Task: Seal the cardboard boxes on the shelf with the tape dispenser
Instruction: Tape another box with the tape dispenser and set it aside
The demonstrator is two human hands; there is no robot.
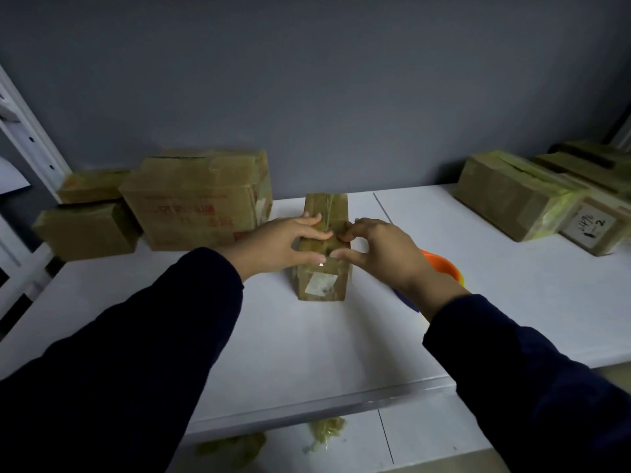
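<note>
A small narrow cardboard box (326, 208) stands in the middle of the white shelf (478, 285), with a white label on its near face. My left hand (283, 245) lies on the box's top from the left, fingers and thumb stretched flat across it. My right hand (379, 249) comes from the right, its fingertips pressing on the top beside the left fingers. An orange tape dispenser (444, 266) lies on the shelf behind my right wrist, mostly hidden.
A large box (198, 199) and two smaller ones (87, 230) stand at the back left. Several taped boxes (519, 196) sit at the back right, one with a handwritten label (589, 225). Crumpled tape scraps (326, 430) lie on the lower shelf.
</note>
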